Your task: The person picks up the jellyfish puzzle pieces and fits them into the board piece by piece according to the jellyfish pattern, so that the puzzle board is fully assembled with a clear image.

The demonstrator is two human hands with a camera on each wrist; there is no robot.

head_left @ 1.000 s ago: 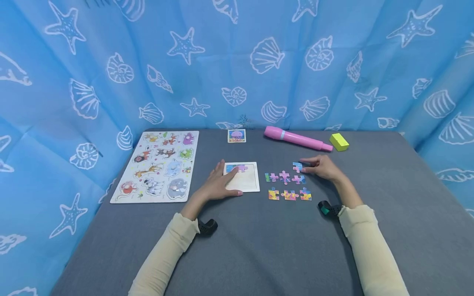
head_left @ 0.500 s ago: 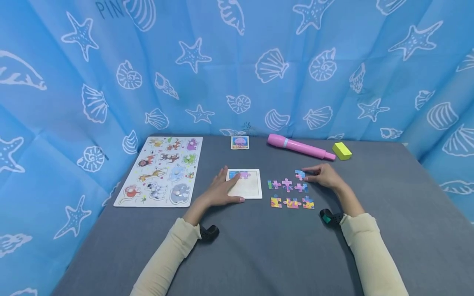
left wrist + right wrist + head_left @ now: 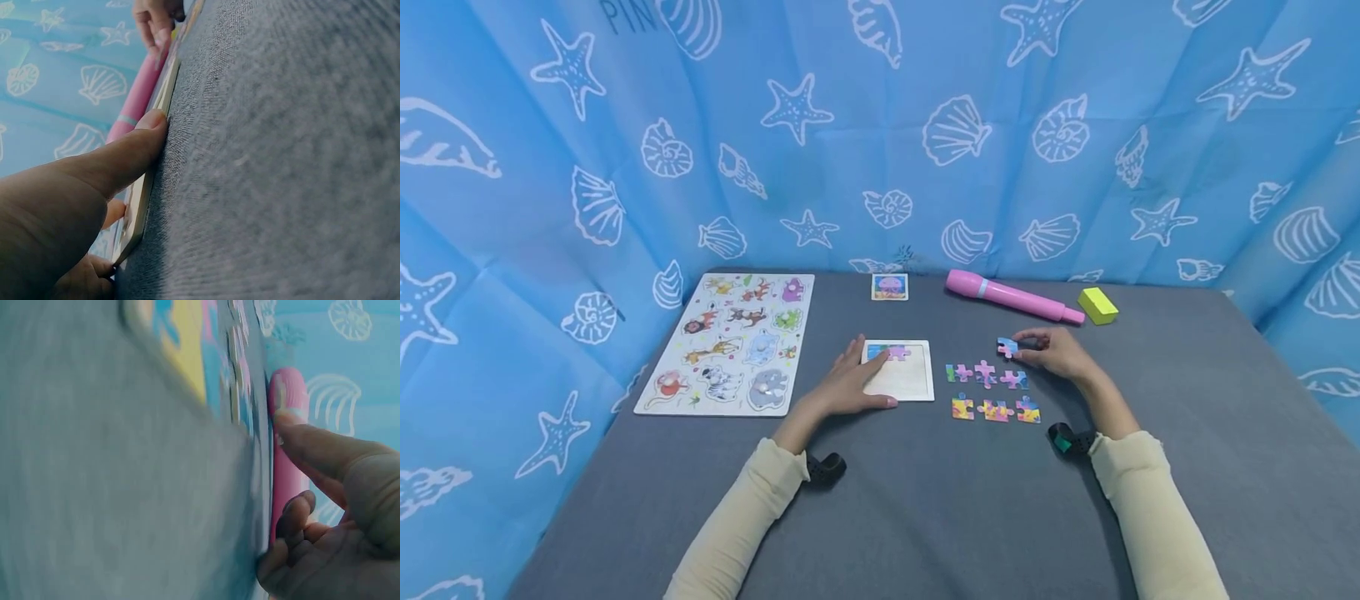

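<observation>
My left hand (image 3: 847, 383) lies at the left side of a small square puzzle tray (image 3: 910, 385), its thumb (image 3: 147, 134) against the near edge and a finger reaching over the tray. Blue and pink jigsaw pieces (image 3: 892, 353) sit in the tray's top left part. My right hand (image 3: 1060, 354) pinches a blue and pink jigsaw piece (image 3: 1006, 347) between thumb and index finger, and the piece is tilted. Just below it on the table lie two rows of loose jigsaw pieces, a pink-blue row (image 3: 985, 374) and a yellow-pink row (image 3: 997, 411).
An animal peg puzzle board (image 3: 726, 346) lies to the left. Along the back are a small jellyfish picture card (image 3: 890, 287), a pink microphone-like stick (image 3: 1015, 299) and a yellow block (image 3: 1097, 306). A blue shell-patterned curtain (image 3: 850, 158) hangs behind the grey table.
My right hand has tilted the jigsaw piece up from where it lay flat above the rows. My left hand keeps its place at the tray. The head view has shifted slightly.
</observation>
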